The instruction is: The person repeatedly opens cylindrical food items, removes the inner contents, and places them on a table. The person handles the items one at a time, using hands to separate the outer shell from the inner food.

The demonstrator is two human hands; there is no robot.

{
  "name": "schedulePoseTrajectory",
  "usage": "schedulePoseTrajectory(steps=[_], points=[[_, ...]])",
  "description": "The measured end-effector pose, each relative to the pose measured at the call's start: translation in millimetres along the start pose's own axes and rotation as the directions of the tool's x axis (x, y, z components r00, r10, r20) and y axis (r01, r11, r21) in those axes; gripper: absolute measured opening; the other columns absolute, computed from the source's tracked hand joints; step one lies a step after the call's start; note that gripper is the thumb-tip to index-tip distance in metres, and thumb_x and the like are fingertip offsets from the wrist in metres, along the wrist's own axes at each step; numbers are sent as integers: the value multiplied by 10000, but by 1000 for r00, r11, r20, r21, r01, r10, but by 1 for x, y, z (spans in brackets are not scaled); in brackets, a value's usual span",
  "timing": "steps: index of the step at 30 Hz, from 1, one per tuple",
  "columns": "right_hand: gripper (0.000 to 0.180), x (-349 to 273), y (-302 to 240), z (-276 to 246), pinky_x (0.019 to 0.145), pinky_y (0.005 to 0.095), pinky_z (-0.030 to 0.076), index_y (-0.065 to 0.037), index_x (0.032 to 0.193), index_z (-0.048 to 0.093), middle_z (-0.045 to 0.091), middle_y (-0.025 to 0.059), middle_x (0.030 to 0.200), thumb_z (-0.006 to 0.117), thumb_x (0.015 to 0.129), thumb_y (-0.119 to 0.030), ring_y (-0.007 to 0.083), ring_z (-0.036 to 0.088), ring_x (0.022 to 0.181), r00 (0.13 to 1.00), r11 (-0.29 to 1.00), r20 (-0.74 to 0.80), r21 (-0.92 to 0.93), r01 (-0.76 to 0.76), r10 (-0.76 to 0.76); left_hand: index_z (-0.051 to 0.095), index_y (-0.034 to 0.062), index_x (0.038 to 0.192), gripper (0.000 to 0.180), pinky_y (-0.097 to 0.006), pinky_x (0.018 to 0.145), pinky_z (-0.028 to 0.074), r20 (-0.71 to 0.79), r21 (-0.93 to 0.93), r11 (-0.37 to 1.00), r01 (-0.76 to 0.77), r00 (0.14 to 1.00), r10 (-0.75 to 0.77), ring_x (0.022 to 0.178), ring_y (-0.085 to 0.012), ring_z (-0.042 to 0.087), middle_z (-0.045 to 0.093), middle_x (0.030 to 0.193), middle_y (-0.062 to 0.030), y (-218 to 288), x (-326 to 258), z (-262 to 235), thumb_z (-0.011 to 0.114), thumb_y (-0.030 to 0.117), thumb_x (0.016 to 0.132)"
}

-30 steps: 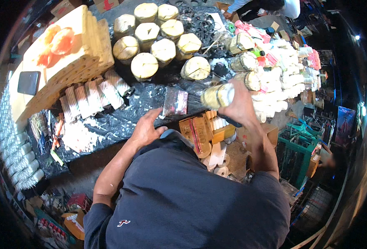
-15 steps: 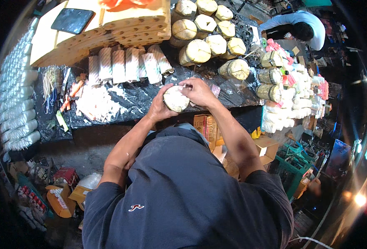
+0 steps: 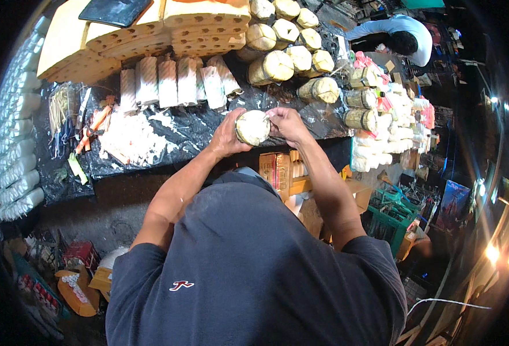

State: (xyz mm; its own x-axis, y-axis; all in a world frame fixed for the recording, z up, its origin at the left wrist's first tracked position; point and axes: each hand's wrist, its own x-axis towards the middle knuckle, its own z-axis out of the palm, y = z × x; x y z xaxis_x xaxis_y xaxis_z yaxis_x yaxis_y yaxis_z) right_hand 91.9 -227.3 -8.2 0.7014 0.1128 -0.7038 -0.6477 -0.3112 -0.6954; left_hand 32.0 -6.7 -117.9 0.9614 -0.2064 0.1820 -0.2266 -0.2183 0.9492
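Observation:
My left hand (image 3: 229, 137) is closed round the side of a short wrapped cylinder (image 3: 252, 127), its round, pale, folded top facing up. At the right rim of that top, my right hand (image 3: 289, 126) has its fingers pinched together. Whatever small piece lies between those fingertips is too small to make out. Behind my hands stand several similar yellowish wrapped cylinders (image 3: 278, 66) with folded tops and dark bands. One of them, a lone cylinder (image 3: 319, 90), lies nearer to my right hand.
The dark-covered table (image 3: 197, 130) holds a heap of white scraps (image 3: 132, 141), paper-wrapped rolls (image 3: 168, 82) and yellow blocks with holes (image 3: 208, 32), topped by a dark flat tablet (image 3: 116, 10). White packs (image 3: 375, 147) are piled at right. A person (image 3: 404, 32) bends over at far right.
My right fingers have shifted from over the top of the cylinder to its right rim. The cylinder has turned slightly in my left hand. The whole view has shifted a little.

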Motion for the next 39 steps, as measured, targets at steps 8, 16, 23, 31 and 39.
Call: schedulePoseTrajectory(steps=[8, 16, 23, 31, 39], points=[[39, 6, 21, 1, 772, 356, 609, -31, 1054, 688, 709, 55, 969, 670, 1020, -41, 176, 690, 842, 999, 920, -29, 391, -16, 30, 388, 73, 1527, 1188, -450, 1140, 492, 2, 39, 999, -34, 999, 34, 1352, -389, 585, 579, 1448, -188, -1, -3, 4, 1010, 190, 522], [211, -17, 30, 21, 870, 365, 610, 72, 1230, 669, 738, 126, 1126, 580, 1053, 2, 224, 723, 976, 987, 784, -97, 619, -38, 125, 387, 64, 1531, 1214, -445, 1166, 468, 26, 32, 999, -9, 1000, 9, 1363, -387, 570, 572, 1449, -191, -9, -3, 3, 1019, 202, 504], [138, 6, 38, 18, 785, 438, 595, -2, 1153, 661, 714, 83, 1091, 587, 1042, -38, 216, 707, 923, 973, 843, -93, 522, -134, 212, 401, 45, 1504, 1144, -454, 1158, 468, -32, 51, 999, 16, 999, -15, 1361, -409, 554, 564, 1447, -201, 4, -3, 10, 992, 210, 539], [126, -24, 16, 34, 627, 384, 529, -64, 968, 664, 677, 69, 844, 568, 1048, -81, 202, 608, 676, 931, 984, -359, 130, 119, -65, 454, 47, 1474, 1099, -464, 1154, 487, -83, 83, 997, -3, 997, 10, 1368, -405, 562, 576, 1458, -204, 5, -8, 10, 985, 227, 528], [167, -47, -86, 79, 840, 548, 562, 10, 1006, 674, 730, 277, 928, 661, 846, -39, 471, 728, 931, 656, 617, -295, -713, 333, -695, 426, 39, 1485, 1079, -489, 1121, 506, -138, 150, 989, 17, 990, 4, 1325, -409, 588, 600, 1392, -211, 13, -6, 12, 982, 254, 585]])
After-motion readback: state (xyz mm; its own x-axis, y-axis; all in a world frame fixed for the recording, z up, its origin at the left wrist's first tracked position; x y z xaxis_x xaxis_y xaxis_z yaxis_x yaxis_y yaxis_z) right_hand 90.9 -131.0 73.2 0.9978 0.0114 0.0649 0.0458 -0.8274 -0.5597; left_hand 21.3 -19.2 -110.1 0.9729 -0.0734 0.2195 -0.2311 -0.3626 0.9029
